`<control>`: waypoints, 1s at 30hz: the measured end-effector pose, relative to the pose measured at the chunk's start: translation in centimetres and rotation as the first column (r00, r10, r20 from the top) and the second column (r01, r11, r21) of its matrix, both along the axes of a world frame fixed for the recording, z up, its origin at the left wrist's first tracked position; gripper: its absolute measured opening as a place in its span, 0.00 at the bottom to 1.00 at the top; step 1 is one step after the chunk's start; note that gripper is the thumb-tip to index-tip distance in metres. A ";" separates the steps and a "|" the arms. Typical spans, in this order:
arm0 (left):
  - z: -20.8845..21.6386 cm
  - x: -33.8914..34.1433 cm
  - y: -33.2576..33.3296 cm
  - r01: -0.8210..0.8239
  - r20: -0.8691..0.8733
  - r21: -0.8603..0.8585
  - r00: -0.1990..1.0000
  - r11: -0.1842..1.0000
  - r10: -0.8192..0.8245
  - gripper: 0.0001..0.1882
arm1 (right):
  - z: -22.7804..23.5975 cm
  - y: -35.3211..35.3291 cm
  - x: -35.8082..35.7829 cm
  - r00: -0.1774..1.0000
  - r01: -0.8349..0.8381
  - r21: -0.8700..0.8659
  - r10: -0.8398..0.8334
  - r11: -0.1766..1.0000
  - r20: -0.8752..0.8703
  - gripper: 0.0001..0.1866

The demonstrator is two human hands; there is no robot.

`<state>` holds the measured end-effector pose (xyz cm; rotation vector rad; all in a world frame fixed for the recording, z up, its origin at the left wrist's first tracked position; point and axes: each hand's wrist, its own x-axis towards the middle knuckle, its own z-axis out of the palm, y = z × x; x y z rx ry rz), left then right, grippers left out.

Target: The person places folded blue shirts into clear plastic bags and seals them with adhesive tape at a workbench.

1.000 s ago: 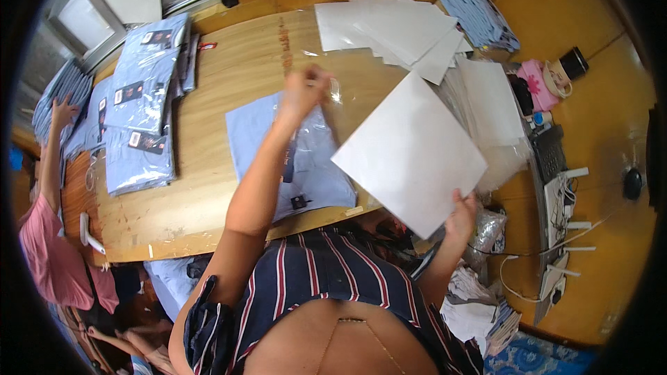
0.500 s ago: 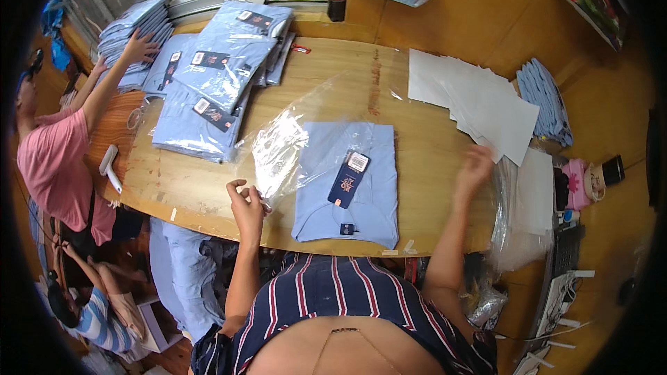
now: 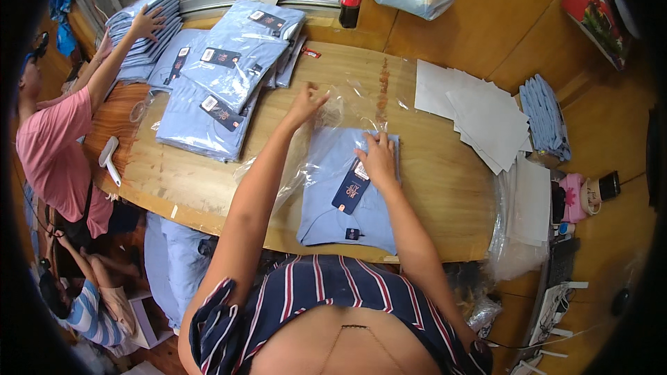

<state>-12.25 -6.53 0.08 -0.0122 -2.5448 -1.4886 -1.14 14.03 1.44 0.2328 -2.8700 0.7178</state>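
A folded light blue shirt lies on the table in front of me, collar toward me, with a dark hang tag on it. A clear plastic bag spreads crumpled over its far end and left side. My right hand rests on the shirt's far right part, fingers apart, touching the plastic. Beyond the shirt's far left corner, my left hand reaches to the bag's far part. Its fingers look apart, with nothing plainly held between them.
Bagged blue shirts are piled at the far left. A co-worker in a pink top touches a stack of folded shirts. White sheets lie to the right, near more shirts. A bottle stands at the back.
My left hand has moved from the near left up past the shirt's far edge. My right hand has come in from the right onto the shirt. The plastic bag has shifted and crumpled.
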 end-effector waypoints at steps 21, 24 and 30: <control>25.7 3.2 -0.5 0.017 -0.609 -0.581 0.654 0.814 -0.449 0.09 | 10.2 1.3 -7.0 0.824 -0.103 -0.549 0.380 0.830 0.420 0.21; 26.8 3.1 3.2 -0.227 -0.776 -0.622 0.309 0.750 -0.550 0.17 | 8.8 2.7 -13.8 0.969 0.194 -0.472 -0.242 0.860 -0.043 0.18; 20.8 4.4 3.8 -0.188 -0.969 0.119 -0.235 0.975 0.074 0.14 | 17.1 2.5 -8.0 0.229 -0.036 -0.534 -0.513 0.845 -0.827 0.10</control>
